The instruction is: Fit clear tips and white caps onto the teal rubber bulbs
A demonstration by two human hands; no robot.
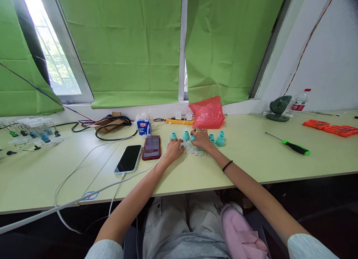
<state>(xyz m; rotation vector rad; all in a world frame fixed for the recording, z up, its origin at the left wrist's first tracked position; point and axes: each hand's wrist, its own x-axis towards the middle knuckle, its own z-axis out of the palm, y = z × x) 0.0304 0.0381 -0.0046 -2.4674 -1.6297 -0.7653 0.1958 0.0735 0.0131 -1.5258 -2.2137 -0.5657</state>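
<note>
Teal bottle-shaped pieces [220,140] stand on the pale yellow surface [251,154], spread from eleven to three o'clock around the space between the fingers. Through the head camera I see the right hand [200,138] bent over one piece, fingers curled against or just beside it; I cannot tell whether they grip it. The left hand [175,150] has its fingers partly bent at the edge of some small clear pieces [192,150], a teal piece just past it at twelve; I cannot make out whether it holds anything. Both hands hide part of the group, and the clear pieces blur together. A white cable [112,185] runs from eight o'clock up to the left wrist. From the hands, two phones lie toward nine, a blue carton [144,127] at ten, an orange power strip [173,121] at twelve, red bubble wrap [208,112] at one, and a screwdriver [296,147] at three.
</note>
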